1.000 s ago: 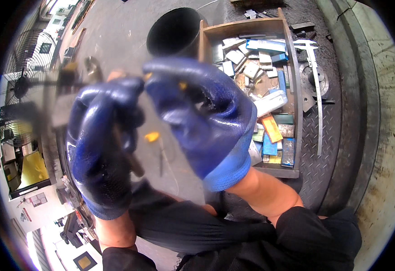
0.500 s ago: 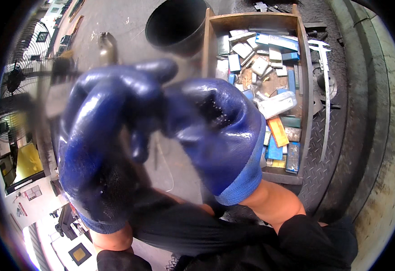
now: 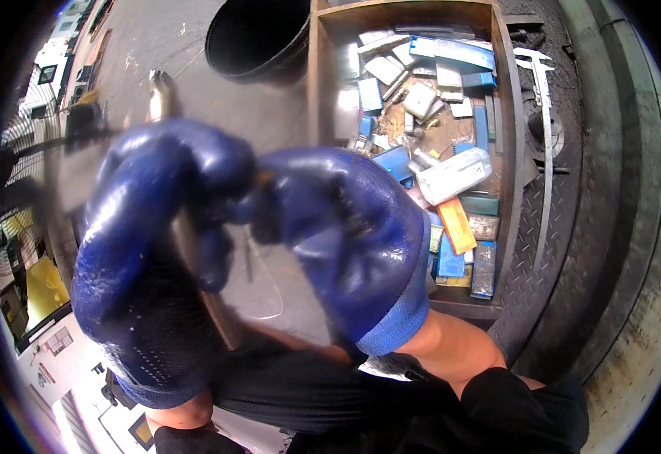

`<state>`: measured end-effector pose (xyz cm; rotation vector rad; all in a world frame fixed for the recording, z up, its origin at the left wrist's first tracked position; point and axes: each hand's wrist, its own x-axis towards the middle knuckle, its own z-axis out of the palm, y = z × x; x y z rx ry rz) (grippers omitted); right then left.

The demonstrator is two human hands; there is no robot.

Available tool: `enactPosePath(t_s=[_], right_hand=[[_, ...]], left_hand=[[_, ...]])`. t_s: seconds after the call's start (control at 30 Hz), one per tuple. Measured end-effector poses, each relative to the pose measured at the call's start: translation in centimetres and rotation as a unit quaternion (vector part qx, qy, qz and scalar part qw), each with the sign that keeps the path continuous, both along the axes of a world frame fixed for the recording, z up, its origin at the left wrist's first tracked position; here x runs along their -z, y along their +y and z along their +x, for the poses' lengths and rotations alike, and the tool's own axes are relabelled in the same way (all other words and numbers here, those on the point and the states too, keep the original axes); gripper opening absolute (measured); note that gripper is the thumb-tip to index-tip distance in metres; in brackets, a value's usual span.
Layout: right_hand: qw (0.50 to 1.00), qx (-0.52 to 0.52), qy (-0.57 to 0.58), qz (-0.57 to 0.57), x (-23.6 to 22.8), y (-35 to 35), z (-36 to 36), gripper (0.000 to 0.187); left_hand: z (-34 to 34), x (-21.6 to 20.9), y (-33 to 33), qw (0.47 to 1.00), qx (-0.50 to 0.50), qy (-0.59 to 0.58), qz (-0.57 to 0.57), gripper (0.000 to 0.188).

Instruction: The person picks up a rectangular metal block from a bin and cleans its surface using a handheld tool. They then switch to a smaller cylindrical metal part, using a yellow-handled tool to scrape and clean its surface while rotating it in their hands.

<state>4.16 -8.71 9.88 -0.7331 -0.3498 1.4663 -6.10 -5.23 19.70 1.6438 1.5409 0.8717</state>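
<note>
Both hands wear dark blue coated gloves with lighter knit cuffs and meet in front of me. My left hand [image 3: 156, 219] has its fingers curled inward, the tips close to the right hand's. My right hand [image 3: 346, 234] is closed, thumb and fingers pinched together. A small brownish spot shows where the fingertips meet; blur and the gloves hide what it is. Behind the left hand's fingers a narrow grey-brown bar [image 3: 221, 314] slants down toward my lap; I cannot tell whether the hand touches it.
A wooden drawer-like box [image 3: 410, 11] at the right holds several small blue, white and orange cases, including a clear plastic case [image 3: 455, 175]. Beyond it lies a caliper [image 3: 546, 129] on a dark surface. A black bin [image 3: 259, 38] stands at the far side; a fan [image 3: 32, 174] is at the left.
Both hands have shifted slightly left in view. The left hand's upper finger, stretched out before, is now curled in. The box and bin also appear farther left.
</note>
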Motion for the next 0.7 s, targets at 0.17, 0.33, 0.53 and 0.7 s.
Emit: enactPosePath(t_s=[0.17, 0.33, 0.53, 0.7], right_hand=[[0.996, 0.034, -0.070, 0.048, 1.0, 0.4, 1.4, 0.031], [0.978, 0.076, -0.170, 0.099, 3.2, 1.1, 2.7, 0.030], [0.714, -0.037, -0.698, -0.026, 6.1, 7.1, 11.7, 0.027], [0.399, -0.298, -0.867, -0.009, 11.0, 9.1, 14.4, 0.026]], left_hand=[[-0.1, 0.3, 0.3, 0.998, -0.005, -0.041, -0.036, 0.037], [-1.1, 0.1, 0.2, 0.993, 0.003, -0.098, -0.069, 0.038], [-5.6, -0.9, -0.6, 0.989, 0.083, 0.111, 0.044, 0.054], [-9.2, -1.0, -3.3, 0.958, 0.035, 0.253, 0.129, 0.057]])
